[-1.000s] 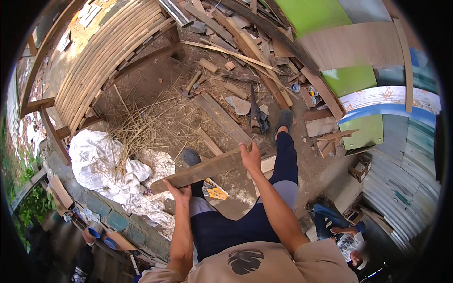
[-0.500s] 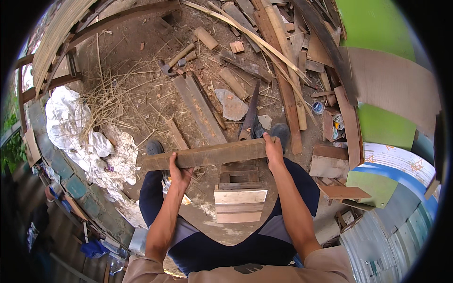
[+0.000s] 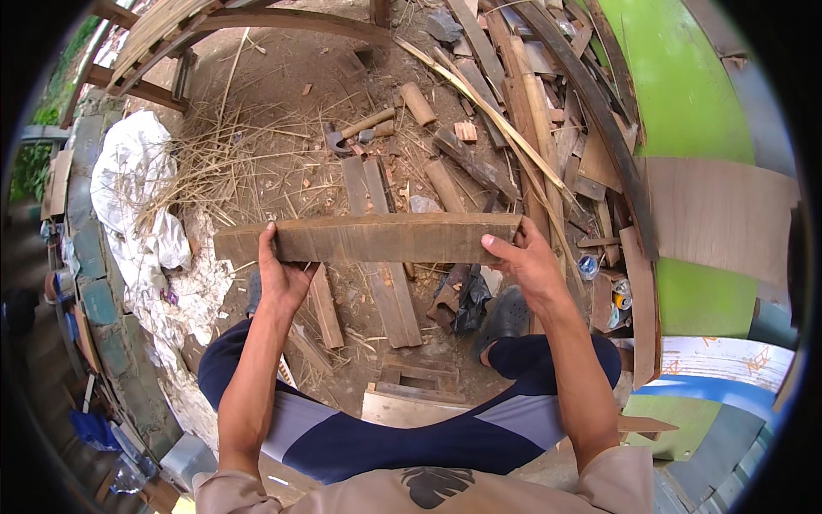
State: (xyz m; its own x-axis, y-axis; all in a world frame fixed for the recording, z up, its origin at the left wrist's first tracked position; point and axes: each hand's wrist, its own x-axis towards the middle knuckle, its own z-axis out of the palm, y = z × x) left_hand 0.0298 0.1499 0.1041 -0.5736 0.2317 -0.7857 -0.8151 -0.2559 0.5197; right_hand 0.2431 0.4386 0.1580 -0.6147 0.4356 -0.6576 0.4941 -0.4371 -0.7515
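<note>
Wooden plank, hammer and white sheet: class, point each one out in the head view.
Wooden plank [image 3: 377, 238], head view: middle of its broad face.
Hammer [image 3: 336, 139], head view: its dark metal head.
White sheet [image 3: 137, 184], head view: the crumpled upper part.

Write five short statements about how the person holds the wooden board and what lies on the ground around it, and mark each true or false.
1. Both hands grip one wooden board. True.
2. The board is held upright on end. False: it lies roughly level, left hand near one end, right hand at the other.
3. A hammer lies on the dirt beyond the board. True.
4. White sheeting lies to the person's right. False: it is to their left.
5. The right foot is bare. False: it wears a dark clog.
</note>
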